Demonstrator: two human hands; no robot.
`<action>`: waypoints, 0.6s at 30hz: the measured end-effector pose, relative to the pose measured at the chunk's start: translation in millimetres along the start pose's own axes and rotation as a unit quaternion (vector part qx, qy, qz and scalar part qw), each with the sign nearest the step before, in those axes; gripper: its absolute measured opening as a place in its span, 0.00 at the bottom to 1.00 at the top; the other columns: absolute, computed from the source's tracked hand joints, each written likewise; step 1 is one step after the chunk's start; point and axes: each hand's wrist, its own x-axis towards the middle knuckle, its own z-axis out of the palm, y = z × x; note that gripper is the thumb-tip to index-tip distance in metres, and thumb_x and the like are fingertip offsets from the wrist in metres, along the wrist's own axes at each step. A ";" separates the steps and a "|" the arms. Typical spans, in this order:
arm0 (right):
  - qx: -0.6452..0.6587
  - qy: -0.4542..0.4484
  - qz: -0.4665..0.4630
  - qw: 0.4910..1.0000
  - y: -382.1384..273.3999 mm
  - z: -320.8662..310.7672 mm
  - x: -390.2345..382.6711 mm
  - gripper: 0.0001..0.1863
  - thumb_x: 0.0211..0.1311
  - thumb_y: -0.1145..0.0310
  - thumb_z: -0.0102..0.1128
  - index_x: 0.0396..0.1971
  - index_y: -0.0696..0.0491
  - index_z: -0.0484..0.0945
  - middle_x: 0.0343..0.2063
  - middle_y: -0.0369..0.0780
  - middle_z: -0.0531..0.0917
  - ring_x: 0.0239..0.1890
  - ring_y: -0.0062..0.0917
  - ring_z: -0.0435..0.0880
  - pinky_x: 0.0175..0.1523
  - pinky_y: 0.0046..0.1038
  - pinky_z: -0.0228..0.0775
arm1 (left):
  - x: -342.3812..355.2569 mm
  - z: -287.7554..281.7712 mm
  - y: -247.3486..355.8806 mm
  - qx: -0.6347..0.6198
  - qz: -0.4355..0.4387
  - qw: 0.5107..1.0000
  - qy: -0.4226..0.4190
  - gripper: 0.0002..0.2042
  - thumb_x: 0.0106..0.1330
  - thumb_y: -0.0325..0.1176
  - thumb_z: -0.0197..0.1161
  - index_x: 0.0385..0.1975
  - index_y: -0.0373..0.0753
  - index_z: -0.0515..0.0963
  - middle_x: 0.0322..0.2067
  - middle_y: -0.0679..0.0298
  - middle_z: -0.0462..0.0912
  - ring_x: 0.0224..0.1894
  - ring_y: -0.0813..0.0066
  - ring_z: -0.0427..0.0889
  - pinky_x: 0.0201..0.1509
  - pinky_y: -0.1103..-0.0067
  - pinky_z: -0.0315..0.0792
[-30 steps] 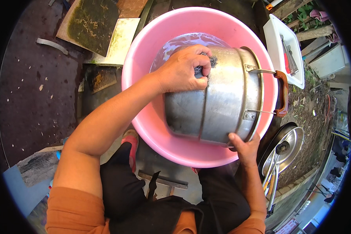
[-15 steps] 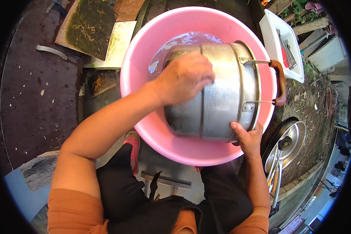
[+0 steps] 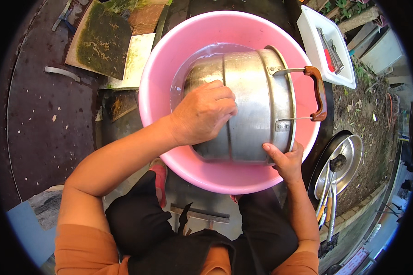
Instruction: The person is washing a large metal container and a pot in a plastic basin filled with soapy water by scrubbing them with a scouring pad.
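A large steel pot [image 3: 250, 87] lies tilted on its side in a pink basin [image 3: 220, 176], its brown side handle [image 3: 320, 91] pointing right past the basin's inner wall. My left hand [image 3: 204, 112] is closed against the pot's upper side; whatever it may hold is hidden under the fingers. At the pot's rim, near the lower right, my right hand [image 3: 285, 161] grips the edge with the thumb on the outside. Soapy-looking water [image 3: 179, 80] shows at the basin's left, beside the pot's base.
To the upper right stands a white tub [image 3: 307, 32] with red-and-dark tools [image 3: 331, 55]. Pans with long-handled ladles [image 3: 337, 163] sit at the right. Mossy boards [image 3: 103, 41] lean at the upper left. A wooden-backed bar [image 3: 199, 214] lies between my feet.
My left hand has shifted down and left over the pot's side. The pot and my right hand have moved slightly left, and the foam on the water looks less bright.
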 end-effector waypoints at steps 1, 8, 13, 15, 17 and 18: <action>-0.002 -0.005 -0.010 1.000 3.2 -0.7 -1.3 0.08 0.51 0.70 0.66 0.23 0.59 0.77 0.15 0.31 0.75 0.18 0.12 0.70 0.24 0.17 0.62 | 2.1 -1.7 -6.0 -0.007 0.006 1.000 -0.010 0.01 0.50 0.23 0.60 0.21 0.35 0.74 0.25 0.60 0.75 0.30 0.62 0.73 0.35 0.73 0.69; -0.001 0.001 0.020 1.000 -6.9 4.4 2.2 0.08 0.51 0.70 0.66 0.24 0.59 0.77 0.16 0.31 0.75 0.18 0.12 0.70 0.24 0.17 0.62 | -3.4 8.0 -0.9 0.037 0.030 0.999 -0.026 0.03 0.48 0.23 0.61 0.21 0.37 0.74 0.24 0.60 0.73 0.30 0.62 0.74 0.34 0.71 0.69; -0.013 -0.012 0.035 0.999 -11.5 7.2 4.0 0.08 0.51 0.70 0.66 0.25 0.59 0.78 0.17 0.32 0.76 0.19 0.13 0.71 0.24 0.17 0.63 | 10.9 4.8 -23.2 0.054 0.012 0.998 0.033 0.02 0.50 0.24 0.59 0.21 0.37 0.73 0.24 0.60 0.74 0.30 0.60 0.73 0.35 0.70 0.69; 0.007 -0.011 0.031 0.999 -8.1 6.9 3.8 0.08 0.50 0.70 0.66 0.25 0.59 0.78 0.17 0.32 0.77 0.19 0.13 0.71 0.25 0.17 0.63 | 32.1 6.2 -33.8 0.072 -0.022 0.995 0.066 0.02 0.52 0.25 0.59 0.21 0.36 0.73 0.25 0.59 0.74 0.30 0.60 0.73 0.36 0.70 0.69; 0.010 -0.007 0.039 0.999 -5.9 4.9 2.5 0.08 0.50 0.70 0.66 0.25 0.59 0.79 0.17 0.32 0.77 0.20 0.13 0.72 0.25 0.17 0.64 | 32.6 11.9 -27.3 0.069 0.009 0.995 0.077 0.02 0.52 0.25 0.59 0.21 0.35 0.73 0.25 0.58 0.75 0.31 0.60 0.73 0.36 0.70 0.69; 0.003 -0.009 0.048 0.999 -6.0 3.9 1.0 0.08 0.51 0.70 0.66 0.25 0.59 0.79 0.18 0.32 0.77 0.20 0.13 0.72 0.26 0.17 0.64 | 21.1 16.3 -13.6 0.053 0.027 0.998 0.034 0.02 0.51 0.25 0.59 0.21 0.35 0.73 0.25 0.58 0.75 0.31 0.60 0.73 0.36 0.70 0.69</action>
